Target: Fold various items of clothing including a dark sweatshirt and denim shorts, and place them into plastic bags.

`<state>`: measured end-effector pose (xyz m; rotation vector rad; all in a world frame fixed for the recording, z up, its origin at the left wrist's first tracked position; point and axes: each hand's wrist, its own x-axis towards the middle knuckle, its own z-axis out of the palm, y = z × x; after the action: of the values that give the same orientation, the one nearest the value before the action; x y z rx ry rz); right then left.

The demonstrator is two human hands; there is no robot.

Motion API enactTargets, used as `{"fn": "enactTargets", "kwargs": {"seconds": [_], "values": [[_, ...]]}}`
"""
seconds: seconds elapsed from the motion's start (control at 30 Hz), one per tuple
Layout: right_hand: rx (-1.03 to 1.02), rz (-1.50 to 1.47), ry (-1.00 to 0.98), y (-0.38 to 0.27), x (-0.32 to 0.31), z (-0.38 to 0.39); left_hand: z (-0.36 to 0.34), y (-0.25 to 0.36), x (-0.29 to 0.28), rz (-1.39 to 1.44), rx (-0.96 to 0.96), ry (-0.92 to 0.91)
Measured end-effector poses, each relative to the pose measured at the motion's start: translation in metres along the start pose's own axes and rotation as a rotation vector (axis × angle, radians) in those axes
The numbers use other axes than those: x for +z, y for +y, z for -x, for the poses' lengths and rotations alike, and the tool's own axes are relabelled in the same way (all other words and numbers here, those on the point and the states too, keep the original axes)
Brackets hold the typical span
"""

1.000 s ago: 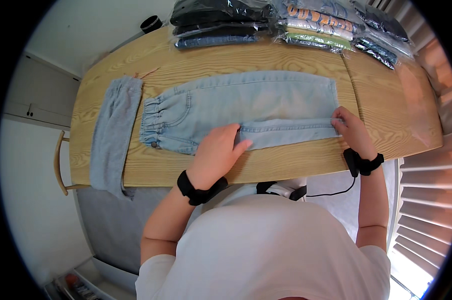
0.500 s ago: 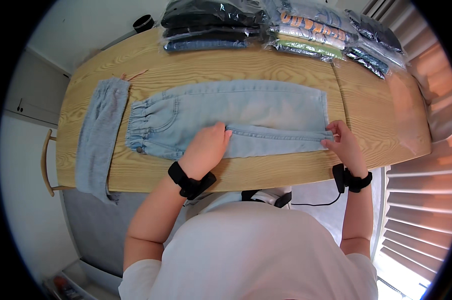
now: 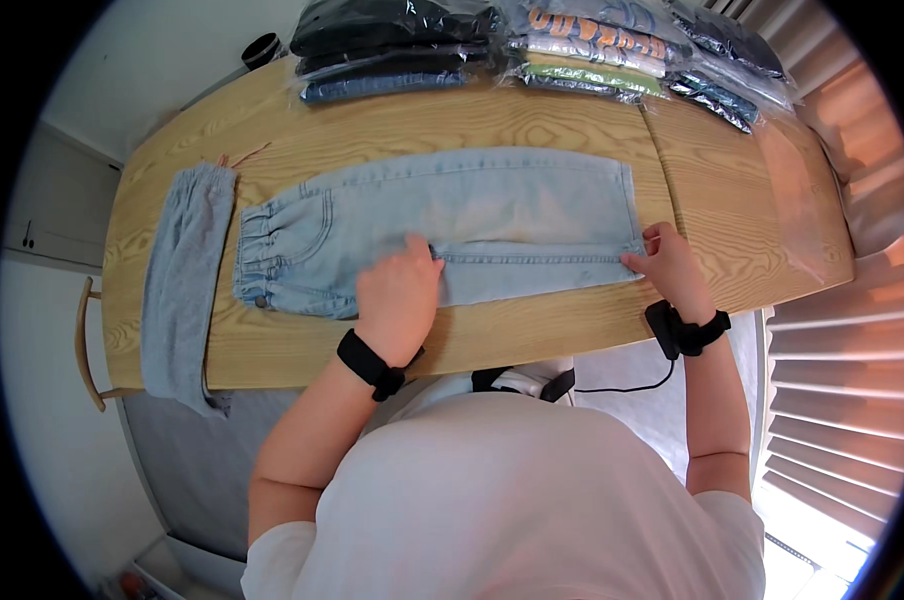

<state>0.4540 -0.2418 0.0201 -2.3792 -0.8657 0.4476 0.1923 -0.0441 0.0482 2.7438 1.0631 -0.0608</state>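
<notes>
Currently, my right fingers (image 3: 655, 232) hold jeans (image 3: 492, 200) by the hem (image 3: 630, 200), my left fingers (image 3: 415, 252) are blurred, grip unclear, and uneven tugging could cause creases.

A plain white T-shirt (image 3: 512, 490) with short, loose sleeves (image 3: 724, 525) covers the torso. The left wrist wears a wide black strap (image 3: 363, 362); the right one, a black band (image 3: 710, 333) with a small dark box (image 3: 661, 326), from which a thin black cable (image 3: 627, 388) curves.
</notes>
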Motion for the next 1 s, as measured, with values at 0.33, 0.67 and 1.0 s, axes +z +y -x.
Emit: {"fn": "enactTargets", "kwargs": {"seconds": [0.33, 0.67, 1.0], "values": [[0.049, -0.074, -0.148, 0.000, -0.003, -0.004, 0.002, -0.011, 0.008, 0.201, 0.269, 0.162], [0.195, -1.076, -0.364, -0.052, -0.023, 0.006, 0.010, -0.022, 0.008, 0.466, 0.345, 0.110], [-0.478, -0.033, -0.177, -0.203, 0.071, 0.033, 0.007, -0.027, 0.027, 0.359, 0.428, 0.157]]}}
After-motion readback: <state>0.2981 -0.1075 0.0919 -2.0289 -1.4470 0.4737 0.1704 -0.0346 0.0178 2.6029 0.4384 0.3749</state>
